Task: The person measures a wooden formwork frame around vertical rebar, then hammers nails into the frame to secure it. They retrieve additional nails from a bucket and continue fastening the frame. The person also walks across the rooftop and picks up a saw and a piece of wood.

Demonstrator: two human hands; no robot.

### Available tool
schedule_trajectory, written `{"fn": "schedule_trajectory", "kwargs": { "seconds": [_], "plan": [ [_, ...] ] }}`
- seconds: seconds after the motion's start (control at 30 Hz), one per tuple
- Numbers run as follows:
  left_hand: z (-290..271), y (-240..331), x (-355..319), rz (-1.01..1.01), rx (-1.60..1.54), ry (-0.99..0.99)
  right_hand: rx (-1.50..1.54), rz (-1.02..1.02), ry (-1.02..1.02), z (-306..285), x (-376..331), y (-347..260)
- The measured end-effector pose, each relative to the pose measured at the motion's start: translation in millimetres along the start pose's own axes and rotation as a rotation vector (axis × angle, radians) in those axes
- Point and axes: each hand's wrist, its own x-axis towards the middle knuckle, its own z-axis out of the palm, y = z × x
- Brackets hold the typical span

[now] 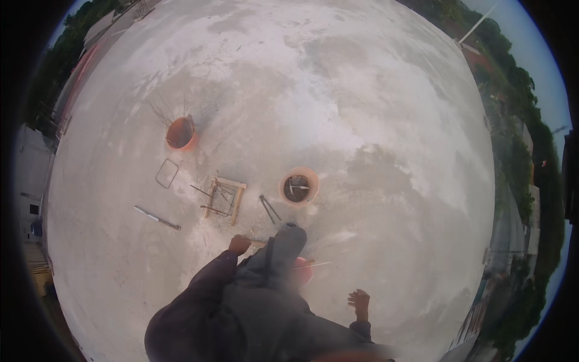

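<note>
My left hand [240, 244] is closed at the end of my bent arm, beside a short light wooden piece [258, 244]; whether it grips anything I cannot make out. My right hand [360, 303] is held out to the right over the concrete, its fingers apart and nothing in them. Ahead of my left hand lies a square wooden frame [240, 198] with thin metal rods across it. Long-handled pincers [269, 208] rest on the floor just past my foot. By my leg, a red bucket [303, 273] is partly hidden, with a thin rod over it.
An orange tub [312, 180] holds dark material and a tool. Farther left stands an orange bucket [183, 134] with thin wires sticking out. A bent rectangular wire loop [177, 171] and a long metal tool [157, 218] lie on the concrete floor [392, 229].
</note>
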Motion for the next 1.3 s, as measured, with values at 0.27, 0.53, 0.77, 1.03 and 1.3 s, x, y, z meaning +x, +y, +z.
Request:
{"fn": "schedule_trajectory", "kwargs": {
  "seconds": [0.27,0.53,0.77,1.03,1.3],
  "plan": [
    [-128.2,7.1,254.6,-0.085,-0.115,0.056,-0.027,-0.417,-0.063,-16.8,105.3,-276.5],
    [-232.1,52.0,375.0,-0.58,-1.213,0.03,0.209,-0.165,0.297,-137.9,204.2,-312.5],
    [-319.7,72.8,505.8,0.014,0.532,-0.15,0.192,0.314,0.15,-137.4,244.0,-325.7],
    [-377.1,214.0,785.7,-0.18,-1.082,0.055,-0.324,0.186,0.228,-149.7,413.3,-555.9],
    [-559.9,362.1,1013.9,-0.272,-1.11,0.113,-0.277,-0.482,0.232,-71.8,694.3,-1028.4]
  ]
}}
